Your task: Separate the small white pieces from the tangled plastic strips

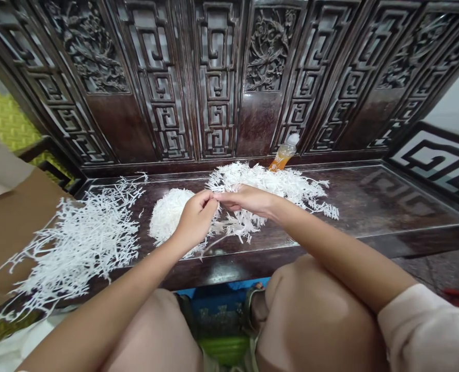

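My left hand (199, 216) is closed in a pinch, its fingertips meeting those of my right hand (244, 199) over the dark wooden bench (353, 206). Whatever lies between the fingertips is too small to make out. Below the hands is a loose cluster of white branching pieces (240, 227). A dense, rounded white pile (169, 214) sits beside my left hand. Behind and to the right of my right hand spreads a heap of white branched pieces (291, 183). Long white branching strands (85, 237) lie in a large tangle at the left.
A bottle with orange liquid and a white cap (284, 153) stands behind the right heap. The carved wooden backrest (260, 119) rises along the rear. Brown cardboard (16, 227) is at the far left. My knees are below the bench's front edge.
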`<state>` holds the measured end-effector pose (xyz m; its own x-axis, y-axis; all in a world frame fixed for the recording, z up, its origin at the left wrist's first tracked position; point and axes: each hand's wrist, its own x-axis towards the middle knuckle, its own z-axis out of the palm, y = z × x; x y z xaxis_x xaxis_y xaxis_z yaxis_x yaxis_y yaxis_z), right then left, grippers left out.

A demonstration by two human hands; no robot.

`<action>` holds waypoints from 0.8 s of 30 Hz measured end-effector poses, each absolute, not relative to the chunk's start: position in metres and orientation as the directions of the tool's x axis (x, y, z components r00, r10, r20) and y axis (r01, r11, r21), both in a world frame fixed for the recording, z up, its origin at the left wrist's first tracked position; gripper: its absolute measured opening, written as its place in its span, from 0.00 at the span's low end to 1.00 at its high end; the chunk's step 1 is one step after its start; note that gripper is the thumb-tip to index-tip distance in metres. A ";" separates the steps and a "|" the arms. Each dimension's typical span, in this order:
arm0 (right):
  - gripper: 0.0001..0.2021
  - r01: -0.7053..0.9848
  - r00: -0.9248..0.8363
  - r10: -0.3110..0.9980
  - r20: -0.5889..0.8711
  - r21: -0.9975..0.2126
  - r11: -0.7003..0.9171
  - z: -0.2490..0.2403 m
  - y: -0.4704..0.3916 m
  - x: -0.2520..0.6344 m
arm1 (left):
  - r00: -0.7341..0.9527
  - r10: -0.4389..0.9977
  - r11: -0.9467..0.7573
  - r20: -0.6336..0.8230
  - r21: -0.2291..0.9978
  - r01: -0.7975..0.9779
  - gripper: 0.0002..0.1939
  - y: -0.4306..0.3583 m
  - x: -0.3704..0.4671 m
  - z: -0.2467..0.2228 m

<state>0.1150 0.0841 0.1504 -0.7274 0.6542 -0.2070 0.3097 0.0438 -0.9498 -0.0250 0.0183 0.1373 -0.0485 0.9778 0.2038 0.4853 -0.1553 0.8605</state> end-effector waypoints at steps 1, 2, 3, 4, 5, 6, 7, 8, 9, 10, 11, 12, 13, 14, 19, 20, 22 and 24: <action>0.20 0.293 -0.732 0.653 -0.197 -0.955 0.040 0.151 0.082 0.116 | -0.040 0.983 -0.140 0.177 0.879 0.457 0.11 0.017 -0.025 0.138; 0.20 0.272 -0.732 0.656 -0.182 -0.962 0.036 0.153 0.080 0.116 | -0.029 0.988 -0.127 0.155 0.894 0.430 0.10 0.016 -0.024 0.139; 0.19 0.253 -0.729 0.664 -0.168 -0.967 0.033 0.154 0.078 0.116 | -0.017 0.990 -0.119 0.138 0.906 0.406 0.10 0.015 -0.023 0.140; 0.18 0.239 -0.722 0.674 -0.157 -0.970 0.031 0.156 0.075 0.115 | -0.008 0.992 -0.114 0.127 0.917 0.382 0.10 0.015 -0.022 0.140; 0.18 0.233 -0.714 0.684 -0.150 -0.972 0.029 0.158 0.073 0.114 | -0.003 0.993 -0.111 0.120 0.926 0.361 0.09 0.014 -0.020 0.140; 0.17 0.232 -0.704 0.695 -0.146 -0.972 0.030 0.160 0.071 0.113 | 0.000 0.993 -0.110 0.117 0.932 0.344 0.09 0.014 -0.018 0.141; 0.17 0.236 -0.692 0.707 -0.144 -0.971 0.033 0.163 0.070 0.113 | 0.004 0.993 -0.113 0.118 0.937 0.331 0.09 0.014 -0.016 0.141; 0.16 0.245 -0.678 0.721 -0.143 -0.969 0.038 0.167 0.070 0.114 | 0.011 0.992 -0.122 0.125 0.939 0.320 0.09 0.013 -0.015 0.142; 0.15 0.256 -0.649 0.749 -0.138 -0.966 0.044 0.170 0.072 0.117 | 0.019 0.990 -0.137 0.137 0.942 0.308 0.08 0.012 -0.014 0.144; 0.14 0.263 -0.600 0.790 -0.122 -0.963 0.051 0.174 0.076 0.123 | 0.027 0.988 -0.156 0.155 0.944 0.292 0.08 0.010 -0.015 0.147; 0.12 0.267 -0.535 0.840 -0.095 -0.962 0.061 0.177 0.081 0.131 | 0.026 0.984 -0.178 0.178 0.946 0.270 0.09 0.007 -0.016 0.151; 0.11 0.263 -0.432 0.900 -0.050 -0.962 0.073 0.179 0.088 0.142 | 0.005 0.979 -0.199 0.204 0.949 0.242 0.09 0.004 -0.019 0.155; 0.10 0.252 -0.336 0.942 0.000 -0.964 0.090 0.180 0.094 0.153 | -0.039 0.973 -0.216 0.229 0.954 0.210 0.09 0.001 -0.022 0.160; 0.10 0.253 -0.258 0.966 0.036 -0.962 0.103 0.179 0.100 0.164 | -0.094 0.966 -0.220 0.239 0.960 0.174 0.09 -0.002 -0.025 0.165; 0.16 0.377 -0.439 0.896 -0.063 -0.918 0.120 0.158 0.100 0.173 | -0.075 0.997 -0.003 -0.010 0.987 -0.160 0.08 0.002 -0.031 0.165; 0.16 0.371 -0.507 0.859 -0.070 -0.918 0.144 0.155 0.095 0.166 | -0.008 0.996 0.080 -0.084 0.968 -0.239 0.07 0.007 -0.030 0.160; 0.16 0.365 -0.609 0.786 -0.103 -0.917 0.163 0.152 0.086 0.149 | 0.117 0.972 0.235 -0.206 0.905 -0.355 0.06 0.015 -0.028 0.150; 0.16 0.366 -0.644 0.753 -0.136 -0.919 0.147 0.152 0.080 0.137 | 0.194 0.942 0.333 -0.276 0.850 -0.408 0.06 0.021 -0.027 0.142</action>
<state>0.1366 0.0798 0.1523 -0.6440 0.7528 -0.1360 0.3661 0.1471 -0.9189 -0.0271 0.0211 0.1422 0.1936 0.9415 -0.2757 -0.4082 0.3329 0.8500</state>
